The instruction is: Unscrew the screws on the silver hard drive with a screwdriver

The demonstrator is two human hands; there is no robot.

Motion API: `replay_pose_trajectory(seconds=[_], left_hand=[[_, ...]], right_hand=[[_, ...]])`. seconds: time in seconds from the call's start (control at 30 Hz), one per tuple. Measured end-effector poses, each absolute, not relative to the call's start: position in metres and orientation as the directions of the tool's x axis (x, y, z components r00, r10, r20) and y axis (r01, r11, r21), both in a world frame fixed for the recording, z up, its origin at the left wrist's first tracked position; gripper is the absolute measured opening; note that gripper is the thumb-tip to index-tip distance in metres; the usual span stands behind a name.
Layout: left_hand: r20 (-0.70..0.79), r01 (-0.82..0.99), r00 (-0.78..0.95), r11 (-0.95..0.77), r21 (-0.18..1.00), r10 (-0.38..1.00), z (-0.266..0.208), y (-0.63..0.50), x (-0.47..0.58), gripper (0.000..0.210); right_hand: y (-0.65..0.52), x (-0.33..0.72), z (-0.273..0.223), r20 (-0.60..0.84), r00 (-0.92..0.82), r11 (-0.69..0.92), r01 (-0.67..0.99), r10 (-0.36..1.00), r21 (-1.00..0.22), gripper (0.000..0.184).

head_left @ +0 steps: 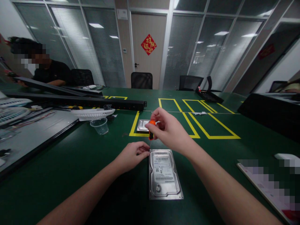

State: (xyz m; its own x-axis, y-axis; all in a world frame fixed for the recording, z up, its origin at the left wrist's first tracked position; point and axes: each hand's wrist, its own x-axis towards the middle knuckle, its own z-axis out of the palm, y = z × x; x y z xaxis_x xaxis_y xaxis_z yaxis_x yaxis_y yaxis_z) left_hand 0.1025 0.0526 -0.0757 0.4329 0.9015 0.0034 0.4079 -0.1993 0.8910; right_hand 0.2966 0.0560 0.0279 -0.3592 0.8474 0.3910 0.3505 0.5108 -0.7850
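A silver hard drive (162, 175) lies label up on the green table in front of me, its far-left corner close to both hands. My right hand (167, 131) is closed around the handle of a screwdriver (151, 135) with an orange and black grip. The screwdriver stands nearly upright, its thin shaft pointing down at that corner. My left hand (133, 156) is beside the same corner, thumb and fingers pinched together by the screwdriver's tip. What they pinch is too small to tell. Behind my right hand, a second hard drive (142, 125) is partly hidden.
Yellow tape rectangles (222, 137) mark the table (122, 193). To the left are a clear plastic cup (100, 126), a white basket (93, 114), long black bars (112, 103) and a metal panel (47, 134). A person (53, 72) sits at the far left.
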Motion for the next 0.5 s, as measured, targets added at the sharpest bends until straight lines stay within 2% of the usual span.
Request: replay_pose_trajectory(seconds=[0.1,0.27,0.43,0.5], left_hand=[[0.005,0.397,0.442,-0.2,0.896,0.897,-0.0777,0.0533,0.1017,0.019],[-0.017,0.383,0.445,-0.173,0.908,0.896,-0.0792,0.0537,0.1015,0.022],[-0.012,0.38,0.446,-0.177,0.908,0.895,-0.079,0.0536,0.1015,0.02],[-0.013,0.389,0.444,-0.18,0.904,0.896,-0.0787,0.0537,0.1012,0.02]], right_hand=[[0.0548,0.2967,0.0303,0.378,-0.418,0.527,0.334,0.826,-0.782,0.013],[0.0564,0.2971,0.0317,0.346,-0.433,0.512,0.362,0.832,-0.779,0.027],[0.0572,0.298,0.03,0.35,-0.387,0.496,0.392,0.853,-0.775,0.015],[0.0567,0.298,0.0293,0.369,-0.37,0.505,0.404,0.853,-0.763,0.019]])
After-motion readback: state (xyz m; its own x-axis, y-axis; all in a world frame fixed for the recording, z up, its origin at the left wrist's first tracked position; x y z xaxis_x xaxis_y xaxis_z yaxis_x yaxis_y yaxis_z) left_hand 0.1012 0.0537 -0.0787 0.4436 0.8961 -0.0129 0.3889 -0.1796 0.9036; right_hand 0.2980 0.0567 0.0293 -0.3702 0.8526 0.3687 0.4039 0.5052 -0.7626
